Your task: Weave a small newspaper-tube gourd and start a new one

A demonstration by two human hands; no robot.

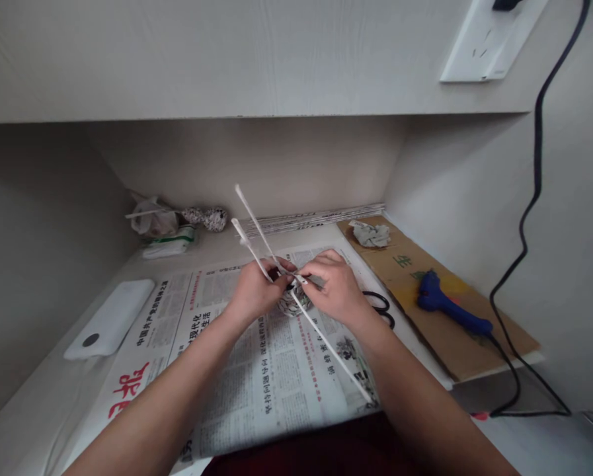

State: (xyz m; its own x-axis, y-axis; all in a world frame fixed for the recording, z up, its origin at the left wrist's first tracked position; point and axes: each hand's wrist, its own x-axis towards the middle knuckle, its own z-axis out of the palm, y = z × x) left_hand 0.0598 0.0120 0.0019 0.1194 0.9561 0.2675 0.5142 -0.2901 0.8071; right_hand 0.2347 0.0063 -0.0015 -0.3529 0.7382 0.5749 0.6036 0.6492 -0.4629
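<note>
Both hands meet over the newspaper at the middle of the desk, around a small woven paper piece [292,303] whose lower part shows below the fingers. Thin rolled-paper strips stick out of it: two white strips [255,218] point up and away, and one long strip [330,348] slants down toward the front right. My left hand [259,284] is closed around the woven piece and the bases of the upper strips. With thumb and forefinger, my right hand [330,281] pinches the end of a paper strip [301,279] at the top of the piece.
Newspaper [246,377] covers the desk. Black-handled scissors [379,307] lie beside my right forearm. A blue glue gun [449,309] with a cord and a crumpled grey wad [370,233] rest on cardboard [405,277]. A white device [110,317] sits left; paper rods [320,217] lie at the back.
</note>
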